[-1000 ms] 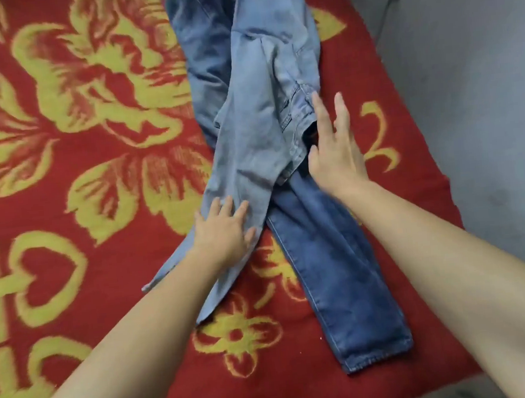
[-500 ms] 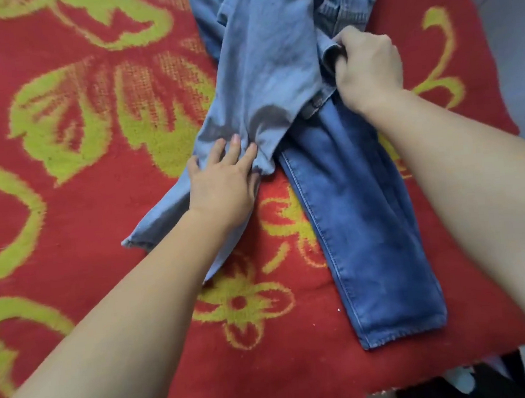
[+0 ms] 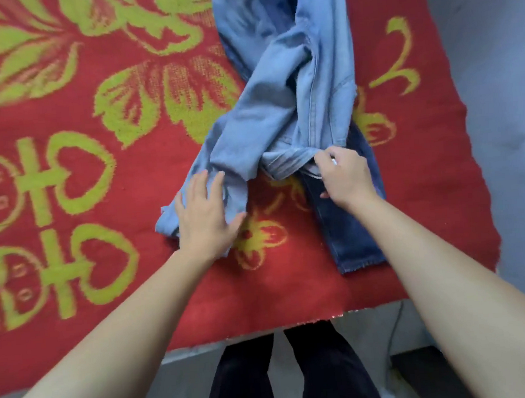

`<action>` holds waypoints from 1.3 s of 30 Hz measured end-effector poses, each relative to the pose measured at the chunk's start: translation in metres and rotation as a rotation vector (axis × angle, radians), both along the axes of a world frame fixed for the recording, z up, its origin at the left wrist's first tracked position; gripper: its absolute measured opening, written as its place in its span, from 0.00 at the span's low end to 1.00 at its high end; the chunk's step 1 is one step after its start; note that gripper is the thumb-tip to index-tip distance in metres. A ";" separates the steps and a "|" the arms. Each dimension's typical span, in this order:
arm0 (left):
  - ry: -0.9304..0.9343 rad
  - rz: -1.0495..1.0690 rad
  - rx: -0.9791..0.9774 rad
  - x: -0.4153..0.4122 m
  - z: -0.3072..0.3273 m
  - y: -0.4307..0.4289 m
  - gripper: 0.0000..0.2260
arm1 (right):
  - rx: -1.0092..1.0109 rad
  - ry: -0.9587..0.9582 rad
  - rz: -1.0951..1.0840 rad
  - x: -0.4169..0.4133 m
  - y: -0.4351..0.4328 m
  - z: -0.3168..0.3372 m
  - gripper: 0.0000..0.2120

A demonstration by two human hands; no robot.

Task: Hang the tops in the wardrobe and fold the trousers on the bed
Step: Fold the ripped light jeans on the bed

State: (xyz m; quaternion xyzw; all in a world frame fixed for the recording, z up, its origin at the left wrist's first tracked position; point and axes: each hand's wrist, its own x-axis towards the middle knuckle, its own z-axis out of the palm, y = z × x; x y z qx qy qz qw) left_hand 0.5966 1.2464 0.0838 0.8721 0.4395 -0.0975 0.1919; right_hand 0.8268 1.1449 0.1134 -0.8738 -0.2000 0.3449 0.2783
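Light blue jeans lie crumpled on the bed's red blanket with yellow-green flowers. Partly under them is a pair of darker blue jeans, one leg reaching toward the bed's near edge. My left hand rests flat with spread fingers on the hem end of a light blue leg. My right hand grips the light blue jeans' waistband, fingers curled around the fabric, pulled low over the dark leg.
The bed's near edge runs across the lower part of the view, with my dark-trousered legs on a grey floor below it. A grey wall borders the bed on the right.
My right hand has closed on the light blue waistband and dragged it toward me. The left hand stays pressed on the light leg. My head has pulled back, showing the bed edge.
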 end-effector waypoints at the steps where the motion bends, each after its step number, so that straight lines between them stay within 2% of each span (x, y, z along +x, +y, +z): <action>1: -0.031 -0.038 -0.006 -0.001 0.007 -0.008 0.38 | 0.008 0.035 -0.001 -0.006 -0.008 0.007 0.16; 5: -0.105 -0.144 0.053 0.019 0.052 -0.035 0.41 | 0.080 0.224 0.016 -0.025 -0.029 0.051 0.17; 6: -0.103 -0.138 0.092 0.026 0.068 -0.042 0.39 | 0.100 0.271 0.038 -0.027 -0.030 0.068 0.16; 8: -0.093 -0.136 0.168 0.035 0.103 -0.053 0.28 | 0.136 0.327 0.093 -0.029 -0.027 0.103 0.16; 10: -0.132 -0.127 0.179 0.041 0.143 -0.055 0.17 | 0.146 0.195 0.182 -0.023 -0.021 0.143 0.15; 13: -0.272 0.044 0.158 0.036 0.207 -0.031 0.08 | 0.070 -0.245 0.270 -0.008 -0.013 0.202 0.14; 14: -0.305 0.098 0.185 0.034 0.231 -0.018 0.07 | 0.060 -0.318 0.276 -0.004 -0.009 0.221 0.12; 17: -0.381 0.188 0.282 0.026 0.304 0.013 0.10 | 0.126 -0.454 0.313 -0.008 0.004 0.272 0.12; 21: -0.655 0.290 0.321 0.014 0.396 0.021 0.11 | 0.325 -0.686 0.424 -0.027 0.019 0.318 0.10; 23: -0.758 0.265 0.390 0.007 0.439 0.016 0.12 | 0.360 -0.794 0.429 -0.036 0.025 0.332 0.10; 25: -0.817 0.257 0.509 -0.003 0.481 0.016 0.14 | 0.314 -0.856 0.405 -0.041 0.030 0.341 0.13; 27: -0.881 0.296 0.594 -0.020 0.516 0.022 0.16 | 0.193 -0.787 0.342 -0.038 0.032 0.347 0.15; 28: -0.877 0.310 0.629 -0.030 0.531 0.026 0.16 | 0.151 -0.683 0.288 -0.036 0.030 0.351 0.15; 30: -0.737 0.247 0.747 -0.052 0.551 0.030 0.17 | 0.175 -0.502 0.221 -0.035 0.026 0.365 0.16; 33: -0.462 0.067 0.881 -0.096 0.562 0.033 0.15 | 0.358 -0.501 0.301 -0.050 0.013 0.400 0.17; 35: -0.372 0.087 0.853 -0.130 0.566 0.035 0.14 | 0.505 -0.525 0.339 -0.066 0.001 0.425 0.16; 37: -0.318 0.163 0.815 -0.171 0.565 0.035 0.17 | 0.645 -0.673 0.387 -0.094 -0.013 0.446 0.15; 39: -0.308 0.212 0.783 -0.214 0.560 0.031 0.19 | 0.731 -1.011 0.552 -0.134 -0.030 0.461 0.16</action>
